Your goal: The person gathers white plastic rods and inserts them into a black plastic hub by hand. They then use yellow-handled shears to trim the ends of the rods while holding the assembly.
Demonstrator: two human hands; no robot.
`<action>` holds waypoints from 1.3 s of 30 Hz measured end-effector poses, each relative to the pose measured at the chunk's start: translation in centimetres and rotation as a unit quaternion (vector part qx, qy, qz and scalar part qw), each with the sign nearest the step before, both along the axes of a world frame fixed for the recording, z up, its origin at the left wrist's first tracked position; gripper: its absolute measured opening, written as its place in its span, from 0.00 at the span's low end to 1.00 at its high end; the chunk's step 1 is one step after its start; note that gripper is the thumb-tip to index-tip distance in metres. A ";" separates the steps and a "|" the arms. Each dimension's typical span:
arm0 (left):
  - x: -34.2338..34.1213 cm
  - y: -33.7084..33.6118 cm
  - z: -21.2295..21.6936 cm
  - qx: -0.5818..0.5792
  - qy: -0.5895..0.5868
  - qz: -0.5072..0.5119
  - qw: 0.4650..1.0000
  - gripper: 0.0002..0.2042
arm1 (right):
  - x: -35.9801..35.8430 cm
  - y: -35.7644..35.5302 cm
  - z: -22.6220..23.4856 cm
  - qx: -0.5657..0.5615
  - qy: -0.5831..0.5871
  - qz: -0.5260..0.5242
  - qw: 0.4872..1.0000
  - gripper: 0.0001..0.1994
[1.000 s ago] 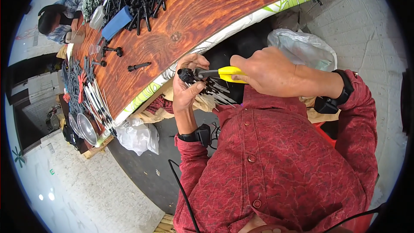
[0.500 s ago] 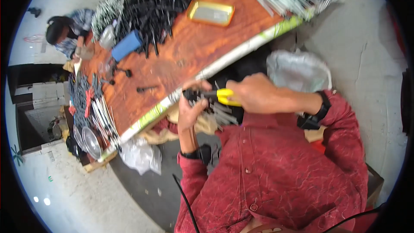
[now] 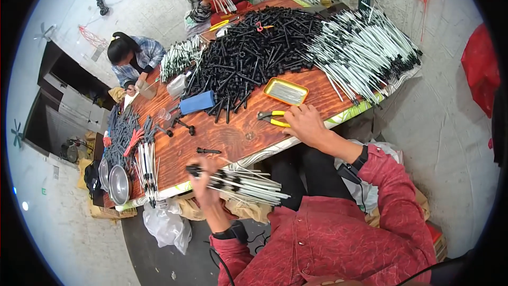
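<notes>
Pliers point(image 3: 274, 118) with yellow handles lie flat on the tabletop point(image 3: 233, 140), and the right hand point(image 3: 304, 123) rests over the handle ends, fingers curled loosely on them, jaws pointing away to the left. Down at the near edge the left hand point(image 3: 203, 180) is clenched around a bundle of thin white rods point(image 3: 246, 185) with black ends, held level just off the table's rim. One yellow tray point(image 3: 286, 91) sits just beyond the pliers, with a few thin light pieces inside, too small to tell apart. Two round metal bowls point(image 3: 114, 182) sit at the far left corner; what's in them I cannot tell. One blue box point(image 3: 197, 103) lies beside a great heap of black parts point(image 3: 254, 53), and white rods fan out in a big spread point(image 3: 360, 47) on the right. Reddish wood grain up top, pale concrete floor around it. Two other people point(image 3: 129, 61) work at the far side, each handling rods.
</notes>
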State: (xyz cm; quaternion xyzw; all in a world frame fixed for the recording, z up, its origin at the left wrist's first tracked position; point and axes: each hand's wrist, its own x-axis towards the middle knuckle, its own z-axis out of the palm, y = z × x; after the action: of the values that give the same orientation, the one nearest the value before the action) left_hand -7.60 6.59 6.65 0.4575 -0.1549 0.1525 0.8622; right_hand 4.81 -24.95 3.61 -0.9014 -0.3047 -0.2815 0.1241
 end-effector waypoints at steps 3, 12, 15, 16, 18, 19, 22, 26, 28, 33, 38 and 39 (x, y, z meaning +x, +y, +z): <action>-1.1 3.4 0.7 -0.166 -0.065 0.004 0.984 0.12 | -1.0 -1.6 0.8 0.043 0.082 0.048 0.995 0.17; 2.1 -5.1 -5.6 -0.343 0.130 -0.081 0.927 0.04 | -7.1 -0.4 1.1 0.144 0.042 0.087 0.985 0.25; 2.6 -6.5 -7.1 -0.300 0.185 -0.147 0.924 0.05 | -3.2 -1.0 -2.2 0.084 0.028 0.017 0.996 0.27; 2.5 -6.4 -7.4 -0.337 0.176 -0.159 0.911 0.05 | -2.2 -1.4 -3.1 0.080 0.034 0.035 0.996 0.28; 1.4 -6.5 -8.1 -0.412 0.166 -0.173 0.879 0.05 | -1.5 -1.9 -4.2 0.071 0.057 0.075 0.993 0.28; 1.6 -6.6 -8.3 -0.412 0.171 -0.169 0.879 0.05 | -1.1 -2.2 -4.3 0.073 0.062 0.076 0.992 0.28; 0.5 -6.9 -8.2 -0.437 0.155 -0.177 0.868 0.05 | -3.2 -2.3 -2.0 0.045 0.063 0.019 0.997 0.30; -0.8 -8.3 -8.9 -0.256 0.202 -0.118 0.938 0.06 | -9.3 -2.7 -1.0 0.153 0.272 0.224 0.923 0.30; -0.7 -9.5 -10.9 -0.301 0.232 -0.131 0.915 0.07 | -10.6 -1.4 -1.8 0.226 0.322 0.254 0.884 0.30; -1.7 -10.2 -13.6 -0.397 0.333 -0.189 0.834 0.10 | -11.5 -0.5 -3.6 0.389 0.386 0.290 0.784 0.28; -3.2 -7.3 -18.3 -0.260 0.429 -0.280 0.818 0.16 | -11.0 0.1 -7.2 0.360 0.416 0.336 0.764 0.20; -4.0 -7.1 -18.5 -0.262 0.433 -0.277 0.817 0.16 | -11.3 0.1 -7.4 0.361 0.420 0.337 0.761 0.20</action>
State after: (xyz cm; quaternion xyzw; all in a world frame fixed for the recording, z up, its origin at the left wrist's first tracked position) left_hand -11.59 -0.50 -11.81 0.1710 0.1597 -0.2718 0.9335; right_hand -6.45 -24.88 -3.77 -0.6572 -0.3815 0.0965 0.6428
